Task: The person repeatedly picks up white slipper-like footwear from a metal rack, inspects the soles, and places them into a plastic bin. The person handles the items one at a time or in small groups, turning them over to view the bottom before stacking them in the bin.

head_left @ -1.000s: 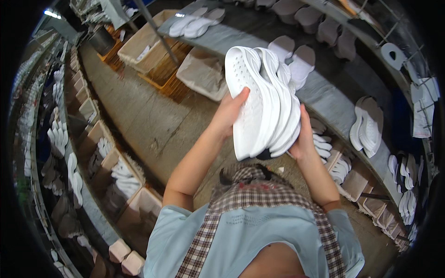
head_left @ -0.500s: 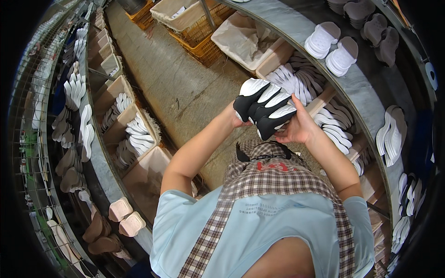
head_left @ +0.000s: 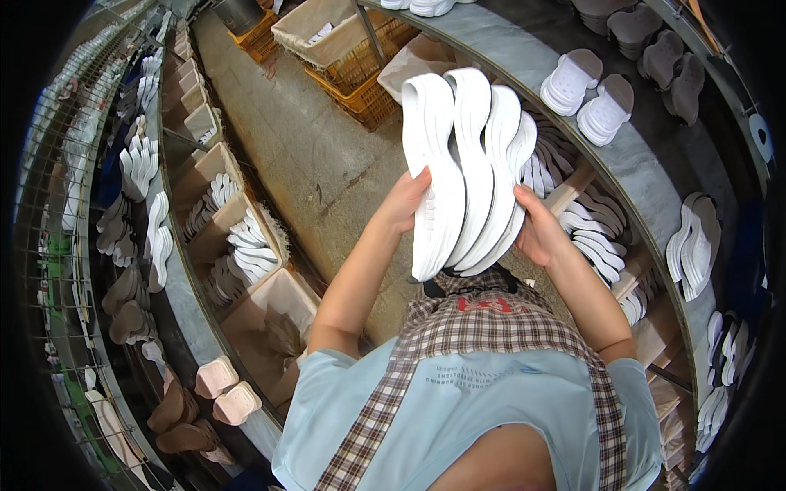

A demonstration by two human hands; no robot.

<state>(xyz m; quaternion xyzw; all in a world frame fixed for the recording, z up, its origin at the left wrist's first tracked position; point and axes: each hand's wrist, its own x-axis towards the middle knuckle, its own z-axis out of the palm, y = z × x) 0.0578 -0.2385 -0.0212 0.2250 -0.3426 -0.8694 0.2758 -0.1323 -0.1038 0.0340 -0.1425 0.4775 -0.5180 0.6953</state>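
Note:
A bundle of several white shoe soles [head_left: 437,188] is held out in front of me, on edge side by side, with dark lines between them. My left hand [head_left: 406,201] is closed on its left side, the thumb lying on the white sidewall. My right hand [head_left: 540,231] grips the right side, thumb up against the outermost sole. The fingers behind and under the bundle are partly hidden. Just beyond my right hand, a lined bin holds more white soles [head_left: 595,245].
Grey worktops [head_left: 458,34] curve along both sides, carrying soles. White pairs [head_left: 604,113] stand at the right, pinkish pieces [head_left: 237,403] at the left. Lined bins [head_left: 282,299] border the aisle floor [head_left: 286,139]. Yellow crates [head_left: 368,105] sit farther ahead.
The bundle has been turned, so long white sides show where black-and-white ends faced up before. Both hands still hold it, the left now with its thumb on the near sidewall.

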